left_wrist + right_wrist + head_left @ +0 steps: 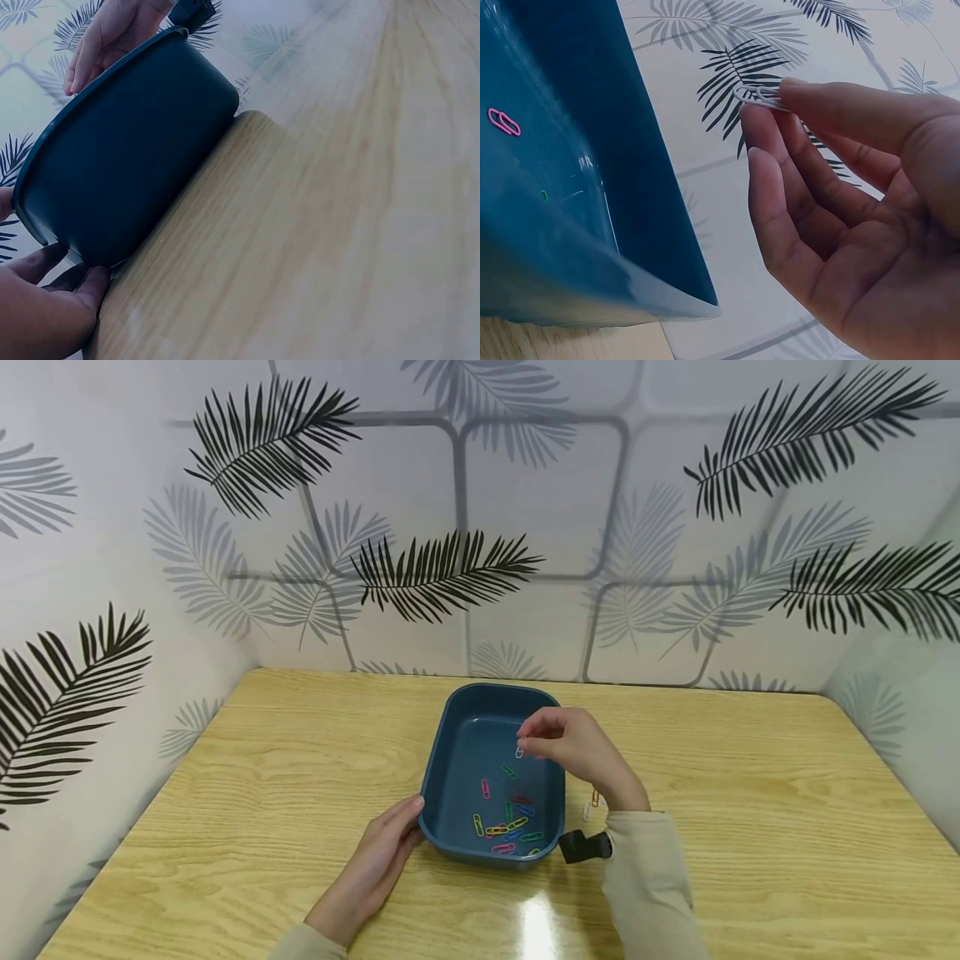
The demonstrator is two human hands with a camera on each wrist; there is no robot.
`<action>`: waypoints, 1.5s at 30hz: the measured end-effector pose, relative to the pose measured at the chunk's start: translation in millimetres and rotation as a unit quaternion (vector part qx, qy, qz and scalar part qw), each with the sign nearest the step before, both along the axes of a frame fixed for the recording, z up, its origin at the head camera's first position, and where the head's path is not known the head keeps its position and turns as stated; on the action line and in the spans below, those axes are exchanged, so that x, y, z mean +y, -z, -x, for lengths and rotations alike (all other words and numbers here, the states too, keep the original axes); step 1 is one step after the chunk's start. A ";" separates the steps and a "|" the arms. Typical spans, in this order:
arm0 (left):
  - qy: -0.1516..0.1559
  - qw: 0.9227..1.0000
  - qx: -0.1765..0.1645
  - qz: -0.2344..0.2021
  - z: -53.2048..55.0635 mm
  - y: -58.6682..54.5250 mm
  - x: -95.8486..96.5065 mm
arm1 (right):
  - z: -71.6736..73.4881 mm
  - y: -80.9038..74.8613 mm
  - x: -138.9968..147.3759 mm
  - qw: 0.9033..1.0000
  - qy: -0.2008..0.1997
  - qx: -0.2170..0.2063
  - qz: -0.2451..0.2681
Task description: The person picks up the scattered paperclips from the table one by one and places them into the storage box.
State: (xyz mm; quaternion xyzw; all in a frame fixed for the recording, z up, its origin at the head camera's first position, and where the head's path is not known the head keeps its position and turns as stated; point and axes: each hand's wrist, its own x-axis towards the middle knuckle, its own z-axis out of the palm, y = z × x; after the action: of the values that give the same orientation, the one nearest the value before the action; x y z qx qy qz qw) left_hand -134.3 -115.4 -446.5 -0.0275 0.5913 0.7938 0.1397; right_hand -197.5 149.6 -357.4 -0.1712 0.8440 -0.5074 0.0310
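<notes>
My right hand (pixel 573 747) pinches a white paper clip (pixel 756 96) between thumb and fingers, above the far right part of a dark blue plastic tray (pixel 459 752). At the tray's near left corner is my left hand (pixel 381 852), its thumb at the rim and its other fingers against the lower side, holding it. Inside the tray lie several coloured paper clips, mostly toward the near end: a pink one (pixel 485 789), a yellow one (pixel 478 825) and a green one (pixel 509 771) among them. The left wrist view shows the tray's outer wall (pixel 135 142).
On the wooden table (pixel 750 827), right of the tray and partly behind the right wrist, lie an orange paper clip (pixel 596 797) and a white one (pixel 587 812). A black camera mount (pixel 585 847) sits at the right wrist. Leaf-patterned wall covering (pixel 525 635) stands behind the table.
</notes>
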 end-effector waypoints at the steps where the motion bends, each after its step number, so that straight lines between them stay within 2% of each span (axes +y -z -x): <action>1: 0.000 1.000 0.000 0.000 0.1 0.0 0.1 | 0.1 -0.2 -0.1 1.000 0.000 0.002 0.000; 17: 0.003 1.000 0.001 0.000 0.1 -0.3 0.2 | 0.5 0.6 0.5 1.000 0.003 -0.003 -0.012; 30: 0.007 1.000 0.003 0.000 -0.2 0.0 -0.4 | 1.2 3.3 0.3 0.999 -0.024 -0.007 -0.031; 41: 0.004 1.000 0.004 -0.003 0.1 -0.2 -1.4 | -4.6 8.6 1.7 0.997 -0.043 0.012 -0.066; 45: 0.007 1.000 0.002 -0.003 0.0 -0.4 -0.9 | -9.5 9.9 1.9 0.996 -0.048 0.035 -0.071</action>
State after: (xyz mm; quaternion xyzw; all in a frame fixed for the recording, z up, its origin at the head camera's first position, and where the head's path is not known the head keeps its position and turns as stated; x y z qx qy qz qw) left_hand -134.2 -116.3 -446.1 -0.0212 0.5895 0.7945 0.1440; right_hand -188.0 151.5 -367.3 -0.2262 0.8693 -0.4380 0.0375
